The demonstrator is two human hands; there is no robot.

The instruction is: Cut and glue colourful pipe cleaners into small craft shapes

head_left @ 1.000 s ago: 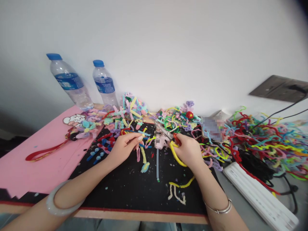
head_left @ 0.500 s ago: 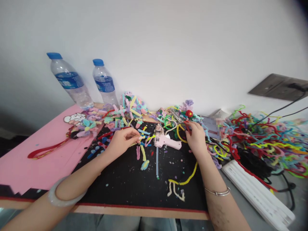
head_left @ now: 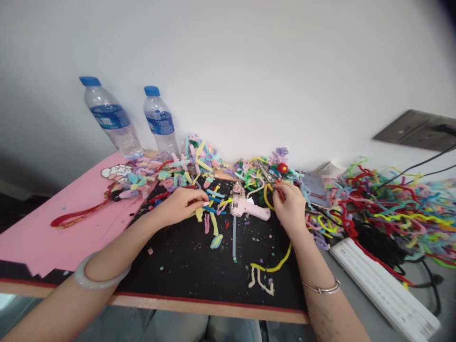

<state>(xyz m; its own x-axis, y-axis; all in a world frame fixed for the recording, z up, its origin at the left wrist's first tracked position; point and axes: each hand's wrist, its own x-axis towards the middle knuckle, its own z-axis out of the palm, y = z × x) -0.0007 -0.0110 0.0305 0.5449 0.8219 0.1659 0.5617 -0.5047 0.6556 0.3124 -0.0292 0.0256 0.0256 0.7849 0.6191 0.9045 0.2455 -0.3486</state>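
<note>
At the left of the black mat point(head_left: 178, 270), my left hand point(head_left: 183, 205) is closed in a pinch. Its fingertips are beside short blue fuzzy stem pieces point(head_left: 215, 199); what they hold, if anything, I cannot make out. My right hand point(head_left: 290, 204) is curled around the red-orange handle of a metal hand tool point(head_left: 266, 172), scissors or pliers, whose head points toward the wall. Between the hands lies a pale pink glue gun point(head_left: 251, 209), with a long glue stick point(head_left: 234, 237) standing out toward me. A yellow stem with cream ends point(head_left: 270, 270) lies nearer.
Two water bottles point(head_left: 160, 123) stand by the wall. Pink sheets point(head_left: 71, 223) cover the left side. Heaps of colored fuzzy stems point(head_left: 399, 204) and finished bits lie behind and right, near a phone point(head_left: 315, 187), a white power strip point(head_left: 384, 285) and cords.
My left hand has drawn slightly back from the glue gun, and the pale bit seen at its fingertips no longer shows there. My right hand stays on the red-handled tool. The view has shifted slightly.
</note>
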